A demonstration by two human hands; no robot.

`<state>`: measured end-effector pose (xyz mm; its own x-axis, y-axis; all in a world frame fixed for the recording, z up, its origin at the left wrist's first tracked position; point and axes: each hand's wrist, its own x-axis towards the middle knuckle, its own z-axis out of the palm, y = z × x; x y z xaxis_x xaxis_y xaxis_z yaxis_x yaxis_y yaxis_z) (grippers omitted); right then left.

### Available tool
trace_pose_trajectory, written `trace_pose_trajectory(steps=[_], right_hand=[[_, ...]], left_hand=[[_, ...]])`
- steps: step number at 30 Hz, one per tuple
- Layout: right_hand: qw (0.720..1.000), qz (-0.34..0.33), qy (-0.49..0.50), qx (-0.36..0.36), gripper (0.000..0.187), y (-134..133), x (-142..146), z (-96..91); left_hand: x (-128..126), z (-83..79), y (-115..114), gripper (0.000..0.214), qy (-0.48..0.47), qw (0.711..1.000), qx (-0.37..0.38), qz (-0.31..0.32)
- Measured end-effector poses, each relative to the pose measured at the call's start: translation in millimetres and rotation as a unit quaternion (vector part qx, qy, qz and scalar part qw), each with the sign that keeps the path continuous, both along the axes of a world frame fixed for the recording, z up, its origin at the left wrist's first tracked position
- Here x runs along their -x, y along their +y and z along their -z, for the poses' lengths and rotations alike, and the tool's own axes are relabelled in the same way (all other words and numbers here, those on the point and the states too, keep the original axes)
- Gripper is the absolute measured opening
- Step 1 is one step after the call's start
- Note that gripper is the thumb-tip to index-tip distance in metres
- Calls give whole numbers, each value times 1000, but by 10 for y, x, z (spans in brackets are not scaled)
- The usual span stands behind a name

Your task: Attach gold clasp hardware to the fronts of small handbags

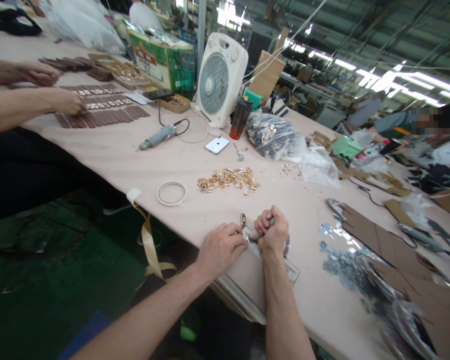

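My right hand [272,231] is closed around a grey tapered tool [255,234]. Its narrow end points left towards my left hand; the rest of it is covered by my fingers. My left hand [222,248] has its fingertips pinched together at that end, and whatever they hold is too small to make out. Just beyond the fingertips lies a small gold buckle piece [243,219]. Both hands are over a pale tray-like block [291,270] at the table's near edge. Farther off is a loose pile of gold metal fittings [228,180].
A tape roll [171,193], a corded electric screwdriver [157,137], a phone [217,144], a fan [222,80] and a dark cup [241,118] stand or lie beyond. At left, a co-worker's hands [65,101] touch brown strips [97,117]. Clear plastic pieces [345,265] lie right.
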<state>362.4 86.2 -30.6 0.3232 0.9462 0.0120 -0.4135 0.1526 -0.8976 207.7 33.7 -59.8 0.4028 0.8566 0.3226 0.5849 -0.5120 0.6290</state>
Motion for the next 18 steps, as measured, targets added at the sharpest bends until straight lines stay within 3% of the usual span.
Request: trace_pose_trajectory(steps=[7,11,15,18], right_hand=[[984,-58,-162,-39,41,-112,86,33],[941,-68,-319,-90,43,-259,128,75],[902,-61,-395,-164,42,-375,163,128],[938,-30,-302,-169,39,-390,147,97]], left_hand=[[-6,0,3,9,-2,1000,19,-11],[9,10,12,10,-17,998,54,-27],[15,-24,14,36,17,999,34,4],[-6,-33,12,40,65,998,23,12]])
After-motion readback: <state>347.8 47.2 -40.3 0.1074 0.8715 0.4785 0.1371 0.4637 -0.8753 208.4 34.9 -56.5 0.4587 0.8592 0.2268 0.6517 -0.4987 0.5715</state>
